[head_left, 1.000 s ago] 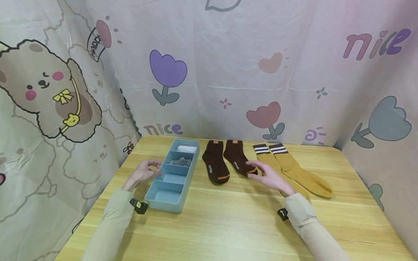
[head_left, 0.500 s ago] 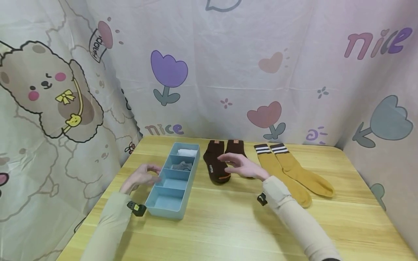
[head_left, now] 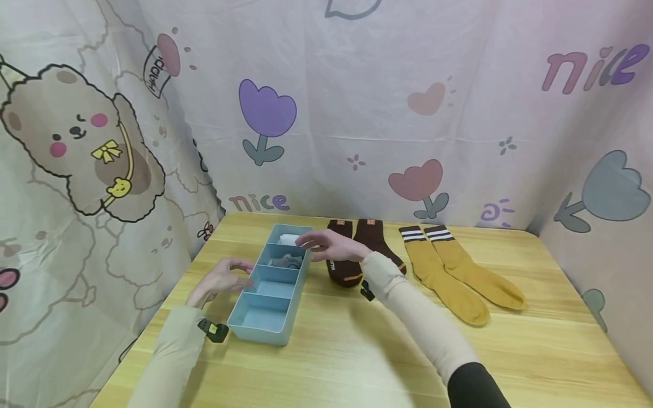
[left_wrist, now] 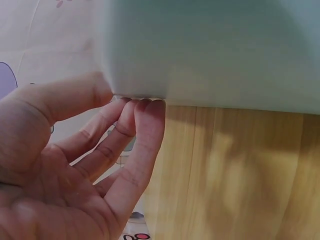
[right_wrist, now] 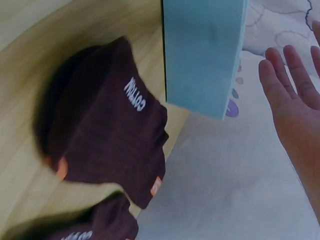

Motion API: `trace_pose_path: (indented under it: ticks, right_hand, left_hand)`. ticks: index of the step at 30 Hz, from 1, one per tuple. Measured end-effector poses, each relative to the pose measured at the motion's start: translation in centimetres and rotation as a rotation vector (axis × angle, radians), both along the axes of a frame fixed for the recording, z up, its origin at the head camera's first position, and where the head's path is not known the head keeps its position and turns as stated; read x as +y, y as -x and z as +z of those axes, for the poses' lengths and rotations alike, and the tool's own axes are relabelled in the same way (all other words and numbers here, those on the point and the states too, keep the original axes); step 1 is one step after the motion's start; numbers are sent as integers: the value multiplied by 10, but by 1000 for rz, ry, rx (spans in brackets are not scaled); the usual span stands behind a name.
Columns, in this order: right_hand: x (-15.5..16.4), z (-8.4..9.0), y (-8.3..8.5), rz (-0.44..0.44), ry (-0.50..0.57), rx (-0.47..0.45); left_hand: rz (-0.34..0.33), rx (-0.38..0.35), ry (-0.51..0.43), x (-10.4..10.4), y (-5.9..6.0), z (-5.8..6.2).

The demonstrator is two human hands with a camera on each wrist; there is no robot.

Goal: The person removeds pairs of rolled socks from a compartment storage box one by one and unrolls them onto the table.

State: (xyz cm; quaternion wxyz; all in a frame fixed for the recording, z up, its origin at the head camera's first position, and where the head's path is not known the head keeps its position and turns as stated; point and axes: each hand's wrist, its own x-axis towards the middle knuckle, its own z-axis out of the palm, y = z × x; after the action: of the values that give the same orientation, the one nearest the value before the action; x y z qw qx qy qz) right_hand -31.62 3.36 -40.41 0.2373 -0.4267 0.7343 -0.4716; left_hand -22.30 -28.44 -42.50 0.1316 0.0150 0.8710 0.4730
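Note:
A light blue divided storage box (head_left: 274, 303) stands on the table at the left, with a rolled white cloth (head_left: 289, 239) in its back compartment and a crumpled grey cloth (head_left: 287, 261) in the one before it. My left hand (head_left: 218, 281) is at the box's left side, its bent fingertips touching the wall's edge in the left wrist view. Over the box's right rim, by the back compartments, my right hand (head_left: 336, 247) hovers with loose fingers and nothing held. In the head view it partly covers a pair of brown socks (head_left: 374, 241) lying behind it.
A pair of mustard socks (head_left: 444, 277) with striped cuffs lies flat to the right of the brown ones. Behind the wooden table (head_left: 331, 357) hangs a printed curtain (head_left: 336, 102), which also runs along both sides.
My right hand has travelled left from above the brown and mustard socks to the box's right rim. The box sits slightly nearer, with my left hand still beside it.

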Motion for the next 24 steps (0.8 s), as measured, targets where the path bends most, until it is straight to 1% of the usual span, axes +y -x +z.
trace_pose_path:
  ticks: [4, 7, 11, 15, 19, 21, 24]
  right_hand:
    - [-21, -1, 7, 45, 5, -25]
    - [-33, -1, 8, 72, 9, -42]
    - [-48, -1, 6, 75, -25, -61]
    - [-65, -3, 5, 52, -110, -56]
    - [-78, -4, 6, 35, -200, -14]
    - [-83, -4, 7, 39, -234, 7]
    - [-86, -3, 8, 53, -282, 29]
  left_hand:
    - [8, -2, -5, 0, -3, 1]
    - [5, 10, -10, 0, -6, 0]
    - [-7, 21, -23, 0, -9, -3]
    - [-9, 17, -40, 0, -12, -6]
    - [0, 7, -52, -2, -13, -7]
    - [4, -5, -60, -2, -13, -6]
    - [-8, -20, -66, -1, -12, -4]
